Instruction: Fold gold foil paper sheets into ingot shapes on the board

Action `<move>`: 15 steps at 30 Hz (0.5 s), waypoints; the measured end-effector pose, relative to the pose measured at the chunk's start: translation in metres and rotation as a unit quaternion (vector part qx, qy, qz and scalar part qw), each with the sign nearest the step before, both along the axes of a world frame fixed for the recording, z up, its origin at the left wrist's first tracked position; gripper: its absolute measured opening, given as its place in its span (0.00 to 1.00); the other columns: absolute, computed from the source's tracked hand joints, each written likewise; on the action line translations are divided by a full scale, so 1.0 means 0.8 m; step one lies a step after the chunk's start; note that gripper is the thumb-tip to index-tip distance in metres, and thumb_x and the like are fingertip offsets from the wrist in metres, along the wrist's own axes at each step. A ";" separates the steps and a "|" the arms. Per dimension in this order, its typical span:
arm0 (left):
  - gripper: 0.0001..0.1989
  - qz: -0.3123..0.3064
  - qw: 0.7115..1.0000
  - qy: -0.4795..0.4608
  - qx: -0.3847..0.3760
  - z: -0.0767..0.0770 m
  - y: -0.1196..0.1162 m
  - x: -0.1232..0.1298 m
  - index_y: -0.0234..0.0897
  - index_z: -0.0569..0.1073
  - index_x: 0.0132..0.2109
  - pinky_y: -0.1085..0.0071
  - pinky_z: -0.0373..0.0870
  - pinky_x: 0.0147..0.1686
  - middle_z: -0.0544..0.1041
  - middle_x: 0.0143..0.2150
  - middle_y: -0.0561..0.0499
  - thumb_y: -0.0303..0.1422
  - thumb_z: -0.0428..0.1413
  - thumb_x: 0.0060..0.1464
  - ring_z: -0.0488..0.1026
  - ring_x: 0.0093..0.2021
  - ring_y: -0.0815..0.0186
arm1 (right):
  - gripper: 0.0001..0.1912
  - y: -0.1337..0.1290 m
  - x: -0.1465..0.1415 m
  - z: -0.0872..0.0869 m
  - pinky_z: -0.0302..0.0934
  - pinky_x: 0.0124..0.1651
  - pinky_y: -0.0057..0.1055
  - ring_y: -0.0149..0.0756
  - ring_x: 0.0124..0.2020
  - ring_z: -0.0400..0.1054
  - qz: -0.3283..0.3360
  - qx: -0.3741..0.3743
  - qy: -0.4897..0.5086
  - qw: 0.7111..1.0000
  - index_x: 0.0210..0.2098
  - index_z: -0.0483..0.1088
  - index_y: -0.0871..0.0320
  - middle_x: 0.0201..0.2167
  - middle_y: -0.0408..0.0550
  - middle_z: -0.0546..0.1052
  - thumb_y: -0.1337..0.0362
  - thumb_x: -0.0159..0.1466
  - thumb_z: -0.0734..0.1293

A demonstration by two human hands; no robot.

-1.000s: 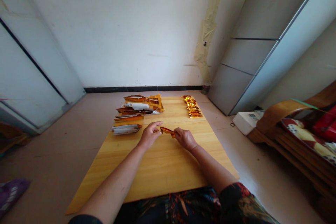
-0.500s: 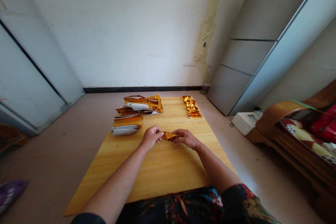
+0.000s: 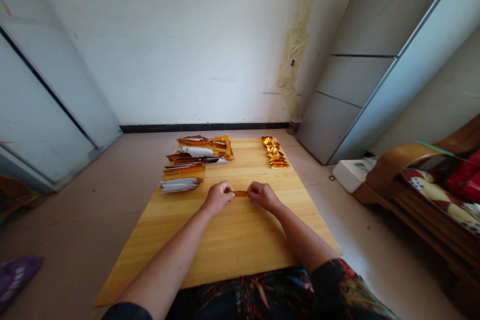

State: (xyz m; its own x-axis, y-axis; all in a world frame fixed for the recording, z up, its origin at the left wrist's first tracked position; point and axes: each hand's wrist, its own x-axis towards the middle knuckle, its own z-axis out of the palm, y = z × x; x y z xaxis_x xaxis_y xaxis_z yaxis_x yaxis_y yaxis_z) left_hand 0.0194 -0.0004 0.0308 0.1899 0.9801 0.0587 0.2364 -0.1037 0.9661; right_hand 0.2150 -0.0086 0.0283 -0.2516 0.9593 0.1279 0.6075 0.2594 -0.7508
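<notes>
Head view down a pale wooden board (image 3: pixel 240 245). At 11 o'clock on it lie stacked bundles of gold foil strips (image 3: pixel 198 157), some with white paper showing among them, and a white-wrapped bundle (image 3: pixel 178 185) sits at the near end of that stack. At 1 o'clock, a short column of small folded gold foil pieces (image 3: pixel 275 152) runs along the far right of the board, well apart from the bundles.

A narrow strip of gold foil (image 3: pixel 240 193) stretches level between the hands near the middle of the board, creased into a flat, slim band. The left hand (image 3: pixel 217 198) has its fingers together, clamped on one end; the right hand (image 3: pixel 263 196) grips the other end the same way. Whether the strip touches the wood, I cannot tell.

Open board lies below and to either side of the hands, out to its edges. Beyond the right edge are a white box (image 3: pixel 350 175) and, at 3 o'clock, a wooden-framed seat (image 3: pixel 390 167) with a patterned cushion (image 3: pixel 431 192). A purple cloth (image 3: pixel 15 275) lies at 9 o'clock on the floor.
</notes>
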 end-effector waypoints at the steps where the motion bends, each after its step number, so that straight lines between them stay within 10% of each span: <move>1: 0.03 0.006 0.998 0.038 0.053 -0.002 0.001 0.001 0.37 0.67 0.23 0.75 0.59 0.24 0.69 0.19 0.56 0.26 0.54 0.39 0.64 0.22 0.70 | 0.04 -0.001 -0.001 -0.002 0.55 0.28 0.22 0.27 0.23 0.64 -0.004 0.058 -0.056 0.997 0.26 0.67 0.58 0.21 0.40 0.72 0.71 0.55 0.62; 8: 0.09 0.028 0.946 0.211 0.245 -0.017 -0.010 0.005 0.38 0.65 0.24 0.72 0.59 0.34 0.68 0.27 0.52 0.19 0.48 0.42 0.63 0.30 0.67 | 0.06 -0.015 -0.014 -0.020 0.57 0.36 0.24 0.31 0.33 0.65 0.043 0.257 -0.222 0.940 0.26 0.65 0.58 0.31 0.47 0.72 0.72 0.57 0.61; 15: 0.04 0.041 0.995 -0.011 0.089 -0.013 -0.009 0.002 0.38 0.65 0.24 0.75 0.60 0.29 0.69 0.24 0.55 0.28 0.55 0.41 0.64 0.26 0.69 | 0.08 -0.011 -0.017 -0.025 0.54 0.29 0.22 0.27 0.25 0.62 -0.025 0.183 -0.060 0.981 0.23 0.64 0.58 0.22 0.41 0.70 0.74 0.54 0.59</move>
